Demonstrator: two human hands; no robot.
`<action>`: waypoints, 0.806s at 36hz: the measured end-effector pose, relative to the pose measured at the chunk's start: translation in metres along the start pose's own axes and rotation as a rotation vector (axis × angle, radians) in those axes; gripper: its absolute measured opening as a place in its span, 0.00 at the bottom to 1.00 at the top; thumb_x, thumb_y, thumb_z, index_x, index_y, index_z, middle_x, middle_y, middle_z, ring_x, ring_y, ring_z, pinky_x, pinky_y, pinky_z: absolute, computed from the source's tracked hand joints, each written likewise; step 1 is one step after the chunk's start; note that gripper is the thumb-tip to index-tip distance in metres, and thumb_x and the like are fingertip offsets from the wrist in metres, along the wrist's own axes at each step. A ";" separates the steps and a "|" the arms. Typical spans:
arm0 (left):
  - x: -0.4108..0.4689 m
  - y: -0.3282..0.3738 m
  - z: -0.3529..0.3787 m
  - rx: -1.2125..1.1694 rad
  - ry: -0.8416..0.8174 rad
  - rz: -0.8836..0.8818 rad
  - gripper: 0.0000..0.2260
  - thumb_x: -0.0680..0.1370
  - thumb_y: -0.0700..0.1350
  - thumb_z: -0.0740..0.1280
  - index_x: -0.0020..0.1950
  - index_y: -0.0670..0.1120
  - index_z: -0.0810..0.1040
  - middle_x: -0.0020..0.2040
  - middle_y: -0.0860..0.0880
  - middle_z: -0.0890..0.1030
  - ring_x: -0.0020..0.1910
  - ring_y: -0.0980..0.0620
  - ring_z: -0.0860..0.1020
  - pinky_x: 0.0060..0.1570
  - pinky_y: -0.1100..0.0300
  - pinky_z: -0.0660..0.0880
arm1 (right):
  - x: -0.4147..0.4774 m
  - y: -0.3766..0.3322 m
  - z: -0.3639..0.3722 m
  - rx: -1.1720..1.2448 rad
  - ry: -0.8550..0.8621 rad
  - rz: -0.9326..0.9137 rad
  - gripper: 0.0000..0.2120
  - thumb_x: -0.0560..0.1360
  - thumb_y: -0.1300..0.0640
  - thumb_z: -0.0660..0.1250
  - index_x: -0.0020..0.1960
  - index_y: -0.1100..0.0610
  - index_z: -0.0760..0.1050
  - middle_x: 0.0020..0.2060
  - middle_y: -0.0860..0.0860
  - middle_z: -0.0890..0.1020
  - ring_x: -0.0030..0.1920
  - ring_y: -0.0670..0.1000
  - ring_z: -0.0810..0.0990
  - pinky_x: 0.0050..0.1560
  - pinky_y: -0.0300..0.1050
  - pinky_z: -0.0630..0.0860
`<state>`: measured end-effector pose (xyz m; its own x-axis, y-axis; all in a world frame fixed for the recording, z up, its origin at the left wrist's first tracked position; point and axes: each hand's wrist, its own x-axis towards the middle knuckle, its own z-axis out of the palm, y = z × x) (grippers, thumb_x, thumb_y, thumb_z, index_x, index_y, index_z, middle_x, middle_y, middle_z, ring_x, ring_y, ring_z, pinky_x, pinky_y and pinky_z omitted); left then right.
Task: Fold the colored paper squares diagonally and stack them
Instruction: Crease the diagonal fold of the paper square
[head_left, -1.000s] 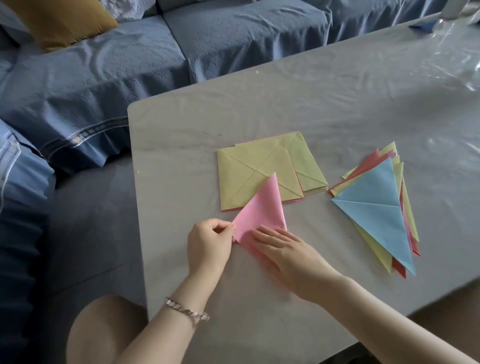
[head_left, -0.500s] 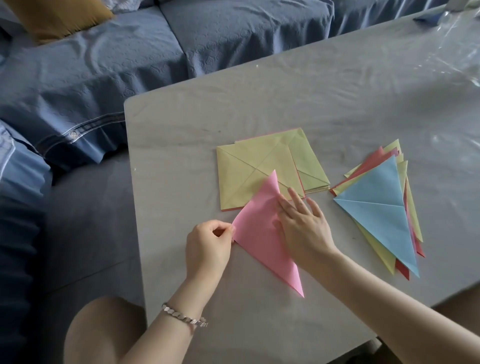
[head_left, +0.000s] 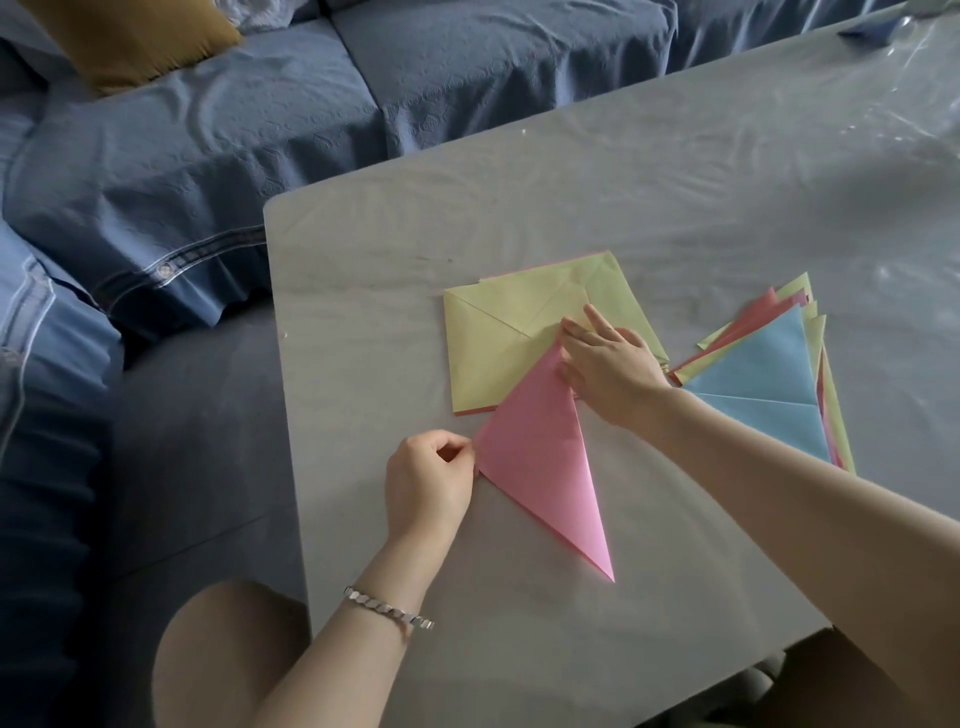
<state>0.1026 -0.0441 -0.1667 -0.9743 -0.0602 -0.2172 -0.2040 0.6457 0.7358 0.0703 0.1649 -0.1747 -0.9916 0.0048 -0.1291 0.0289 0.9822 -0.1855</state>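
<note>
Left hand (head_left: 426, 480) pinched on pink triangle (head_left: 540, 457) corner; right hand (head_left: 610, 366) flat, fingers spread, on its top tip.

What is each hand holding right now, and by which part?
The left hand pinches the pink folded triangle at its left corner. The right hand grips nothing; its fingers press flat on the triangle's top tip.

My grey table (head_left: 649, 182) carries a pink folded triangle (head_left: 540, 457) between my hands, a stack of yellow-green squares (head_left: 498, 353) just beyond them, and a fanned pile of folded triangles (head_left: 763, 384) beside my right forearm.
</note>
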 end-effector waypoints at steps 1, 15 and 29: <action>0.000 0.001 0.000 0.005 0.002 0.000 0.06 0.72 0.42 0.69 0.36 0.47 0.82 0.32 0.52 0.82 0.35 0.51 0.79 0.34 0.63 0.71 | -0.001 0.003 -0.002 0.029 -0.025 -0.013 0.26 0.80 0.45 0.53 0.74 0.53 0.55 0.75 0.45 0.53 0.75 0.49 0.42 0.71 0.47 0.49; -0.001 0.003 -0.002 0.016 -0.011 0.003 0.08 0.72 0.43 0.68 0.34 0.46 0.81 0.31 0.53 0.81 0.34 0.53 0.78 0.33 0.64 0.71 | -0.046 0.001 -0.017 -0.004 -0.311 -0.084 0.60 0.60 0.32 0.70 0.76 0.56 0.38 0.76 0.49 0.41 0.74 0.51 0.37 0.72 0.51 0.44; -0.003 0.003 -0.003 0.004 -0.001 0.047 0.09 0.73 0.42 0.68 0.32 0.46 0.80 0.29 0.54 0.80 0.30 0.57 0.76 0.28 0.71 0.66 | -0.099 -0.018 -0.012 -0.072 -0.464 -0.076 0.65 0.60 0.30 0.69 0.73 0.63 0.31 0.74 0.54 0.33 0.73 0.53 0.32 0.72 0.53 0.39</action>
<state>0.1049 -0.0446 -0.1618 -0.9826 -0.0289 -0.1832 -0.1577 0.6505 0.7429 0.1660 0.1489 -0.1465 -0.8290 -0.1358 -0.5425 -0.0668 0.9872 -0.1450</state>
